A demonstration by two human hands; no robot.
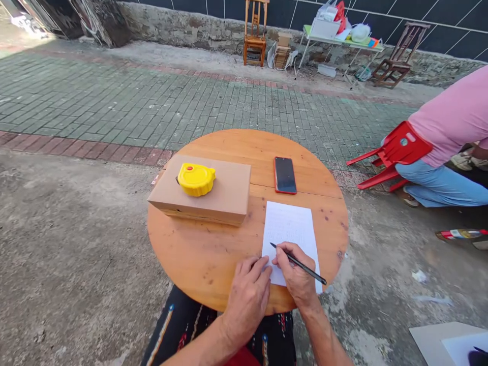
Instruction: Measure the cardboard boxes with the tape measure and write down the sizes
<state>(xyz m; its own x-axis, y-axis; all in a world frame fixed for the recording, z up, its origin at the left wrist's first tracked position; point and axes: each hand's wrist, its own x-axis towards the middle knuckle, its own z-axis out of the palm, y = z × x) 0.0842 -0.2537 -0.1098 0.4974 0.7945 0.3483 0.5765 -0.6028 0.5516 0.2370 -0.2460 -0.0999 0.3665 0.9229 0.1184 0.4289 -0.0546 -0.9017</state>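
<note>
A black pen (306,268) is gripped in my right hand (297,272), its tip at the surface of a white sheet of paper (290,223) with faint handwriting. My left hand (249,287) lies with its fingers stretched out at the paper's lower left edge, partly on the wooden table, holding nothing. Beyond the sheet is a dark-screened phone (285,175) with a red edge. To the left a closed cardboard box (229,190) sits on the table, and a yellow tape measure (196,179) rests on top of it.
The round wooden table (206,259) stands before my knees. On the right a person in a pink top (453,112) sits on a red plastic chair (404,145). Wooden chairs (255,33) and a cluttered folding table (343,38) stand along the far wall.
</note>
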